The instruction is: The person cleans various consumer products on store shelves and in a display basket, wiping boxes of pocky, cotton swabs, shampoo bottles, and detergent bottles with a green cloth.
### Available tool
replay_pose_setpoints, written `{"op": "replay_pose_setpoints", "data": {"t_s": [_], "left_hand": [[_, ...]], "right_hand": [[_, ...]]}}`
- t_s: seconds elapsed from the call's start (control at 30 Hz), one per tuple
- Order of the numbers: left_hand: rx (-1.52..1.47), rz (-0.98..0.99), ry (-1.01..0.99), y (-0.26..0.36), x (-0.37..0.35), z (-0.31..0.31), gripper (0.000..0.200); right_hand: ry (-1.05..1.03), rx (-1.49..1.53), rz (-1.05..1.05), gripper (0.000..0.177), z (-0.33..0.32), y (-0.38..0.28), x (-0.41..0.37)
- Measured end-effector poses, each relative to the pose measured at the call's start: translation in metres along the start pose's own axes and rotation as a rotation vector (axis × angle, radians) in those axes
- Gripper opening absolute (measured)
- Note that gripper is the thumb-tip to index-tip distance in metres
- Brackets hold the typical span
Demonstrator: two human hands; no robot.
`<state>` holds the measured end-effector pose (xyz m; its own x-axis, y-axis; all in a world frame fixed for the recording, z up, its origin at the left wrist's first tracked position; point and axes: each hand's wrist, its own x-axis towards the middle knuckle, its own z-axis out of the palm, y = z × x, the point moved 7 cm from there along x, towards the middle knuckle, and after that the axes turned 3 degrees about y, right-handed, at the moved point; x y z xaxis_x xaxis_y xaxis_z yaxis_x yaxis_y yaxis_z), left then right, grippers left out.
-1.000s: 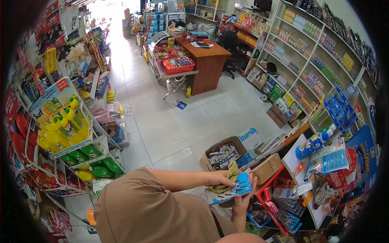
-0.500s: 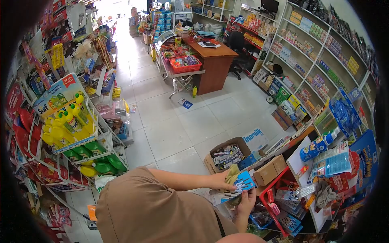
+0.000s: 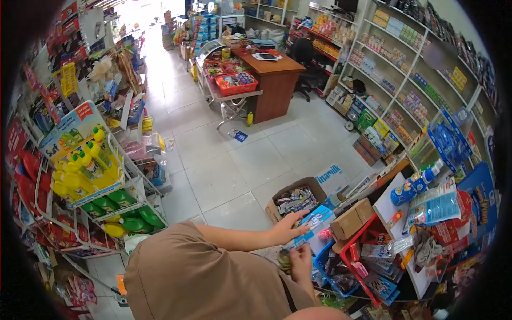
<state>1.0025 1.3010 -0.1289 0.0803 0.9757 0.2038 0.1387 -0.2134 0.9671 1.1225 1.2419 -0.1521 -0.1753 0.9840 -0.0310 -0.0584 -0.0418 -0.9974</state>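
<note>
My left hand (image 3: 289,228) reaches in from the left, its fingers on a blue-and-white pack (image 3: 319,217) held tilted over the shelf. Just below, my right hand (image 3: 302,262) is closed, with an olive-green cloth (image 3: 284,260) bunched at its fingers, near the lower end of the pack. Close to the right hand, a blue basket (image 3: 324,256) carries dark small packets. A cardboard box (image 3: 298,201) full of small packaged items sits just beyond my left hand.
A brown carton (image 3: 352,218) and a red basket rim (image 3: 349,261) lie to the right. The Surf bottle rack (image 3: 88,176) stands at left. Ahead are a wooden desk (image 3: 277,80) and a red tray (image 3: 234,90) of snacks. Stocked shelves (image 3: 394,96) line the right wall.
The olive cloth has gone from my left hand to my right. The blue pack held between both hands is now under my left hand, and the blue basket shows more fully.
</note>
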Motion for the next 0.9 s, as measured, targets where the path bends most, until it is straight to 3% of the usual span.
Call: {"op": "replay_pose_setpoints", "data": {"t_s": [0.03,0.07,0.1,0.13,0.27,0.4,0.47,0.57,0.6,0.7,0.8,0.9], "left_hand": [[0.017,-0.049,-0.046,-0.004,0.002,0.003,0.056],[0.035,-0.094,-0.100,-0.008,0.005,0.005,0.055],[0.053,-0.139,-0.161,-0.005,0.005,0.007,0.054],[0.075,-0.001,-0.120,0.009,0.003,0.007,0.052],[-0.098,0.040,-0.198,0.013,-0.008,0.026,0.049],[-0.108,-0.343,-0.259,-0.006,-0.018,0.023,0.047],[-0.131,-0.230,-0.169,-0.016,-0.007,0.014,0.047],[-0.178,-0.137,-0.163,-0.018,0.000,0.011,0.047],[-0.198,-0.137,-0.199,-0.014,0.000,0.013,0.048],[-0.151,-0.083,-0.318,-0.001,-0.005,0.022,0.052],[-0.200,-0.090,-0.430,0.004,-0.017,0.034,0.053],[-0.323,-0.079,-0.420,0.002,-0.022,0.040,0.053]], "right_hand": [[-0.061,-0.062,-0.038,0.016,0.007,0.001,-0.001],[-0.002,0.104,0.055,0.015,0.001,0.007,-0.003],[0.089,0.154,-0.009,0.016,-0.007,-0.003,-0.001],[0.185,0.203,-0.074,0.017,-0.017,-0.014,0.001],[0.410,0.339,-0.238,0.026,-0.048,-0.055,0.006],[0.120,0.071,-0.123,0.028,-0.030,-0.042,0.001],[-0.089,-0.146,-0.195,0.025,-0.009,-0.039,-0.003],[-0.182,-0.315,-0.348,0.028,0.007,-0.065,-0.006],[-0.160,-0.310,-0.371,0.028,0.001,-0.061,-0.003],[0.213,-0.228,-0.396,0.030,-0.041,-0.054,0.003],[0.408,-0.104,-0.418,0.032,-0.076,-0.069,0.008],[0.340,0.048,-0.362,0.036,-0.077,-0.055,0.008]]}}
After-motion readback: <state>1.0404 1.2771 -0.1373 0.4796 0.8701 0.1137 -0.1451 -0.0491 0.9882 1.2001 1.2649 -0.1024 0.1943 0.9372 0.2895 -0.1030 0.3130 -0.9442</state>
